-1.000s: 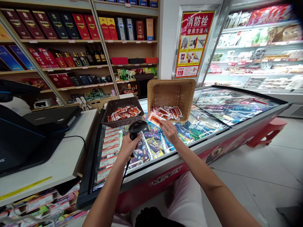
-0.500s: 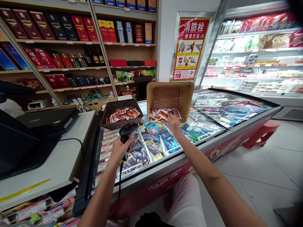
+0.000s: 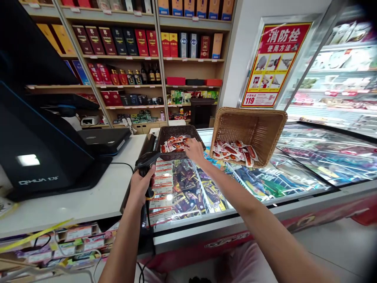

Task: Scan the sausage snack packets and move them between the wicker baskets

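In the head view, the left hand [image 3: 141, 184], just left of the frame's centre, has its fingers wrapped tight around the grip of a black barcode scanner [image 3: 146, 162]. The scanner's long axis runs up from the hand, and its head tips forward and to the right, toward the dark basket [image 3: 165, 135]. The right hand [image 3: 193, 149] reaches to the right rim of that basket at mid-frame, fingers curled over the red and white snack packets [image 3: 174, 143] inside; whether it pinches one I cannot tell. To the right, a light wicker basket [image 3: 250, 127] leans tilted on the freezer's glass lid [image 3: 306, 165], with more such packets [image 3: 235, 150] in its lower edge. At upper right, a red poster [image 3: 275, 65] carries Chinese headings and the number 119. At the left, the black register [image 3: 41, 157] reads "QHUA" on its base.
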Demonstrator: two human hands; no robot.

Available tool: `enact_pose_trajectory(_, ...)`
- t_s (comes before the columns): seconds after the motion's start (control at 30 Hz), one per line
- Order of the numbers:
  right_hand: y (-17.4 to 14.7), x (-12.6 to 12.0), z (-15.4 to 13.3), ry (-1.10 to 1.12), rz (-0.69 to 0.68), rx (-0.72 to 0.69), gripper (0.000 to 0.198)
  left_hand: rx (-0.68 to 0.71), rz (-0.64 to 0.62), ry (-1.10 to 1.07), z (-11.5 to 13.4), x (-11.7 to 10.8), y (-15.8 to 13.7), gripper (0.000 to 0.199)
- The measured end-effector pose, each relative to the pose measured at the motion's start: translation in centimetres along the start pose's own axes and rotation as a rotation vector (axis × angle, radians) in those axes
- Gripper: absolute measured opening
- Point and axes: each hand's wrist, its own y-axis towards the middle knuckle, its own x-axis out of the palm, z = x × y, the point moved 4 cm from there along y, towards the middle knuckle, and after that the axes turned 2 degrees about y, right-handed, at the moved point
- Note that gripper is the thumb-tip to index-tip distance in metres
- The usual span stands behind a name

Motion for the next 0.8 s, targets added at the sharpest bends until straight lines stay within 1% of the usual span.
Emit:
enact_pose_trajectory(0.07, 1.9, 2.9, -3.5, -0.025, -0.181, 0.122, 0.026, -0.026, -0.009, -0.032, -0.4, -0.3, 0.1, 0.054)
enact_pose_trajectory(0.13, 3.4, 5.0, -6.0, -0.049, -0.292, 0.231, 0.035, -0.044, -0.018, -0.044, -0.7, -0.4, 0.1, 0.055)
enact_pose_trajectory(0.23, 4.8, 7.0, -8.0, -0.064, -0.361, 0.350, 0.030, -0.048, -0.027, -0.024, -1.0, -0.5, 0.2, 0.055)
enact_pose_trajectory(0.33, 5.1, 7.6, -8.3, -0.029, -0.386, 0.434, 0.023, -0.049, -0.042, -0.012, -1.0, -0.5, 0.3, 0.055)
enact_pose_trajectory(0.37, 4.9, 7.3, -8.2, -0.006, -0.367, 0.445, 0.021, -0.045, -0.046, -0.010, -1.0, -0.4, 0.3, 0.054)
enact_pose_trajectory(0.43, 4.4, 6.0, -7.7, 0.033, -0.272, 0.418, 0.021, -0.038, -0.055, -0.005, -0.9, -0.3, 0.2, 0.053)
enact_pose_trajectory(0.57, 2.0, 1.4, -5.5, 0.050, -0.021, 0.245, 0.025, -0.020, -0.067, 0.029, -0.6, 0.7, -0.1, 0.051)
enact_pose_trajectory(0.67, -1.0, -2.1, -2.8, 0.061, 0.119, 0.144, 0.023, 0.000, -0.096, 0.078, -0.3, 2.7, -0.9, 0.051)
enact_pose_trajectory(0.8, -5.4, -6.1, 1.1, 0.085, 0.308, 0.084, 0.027, 0.030, -0.196, 0.139, -0.1, 6.6, -2.6, 0.048)
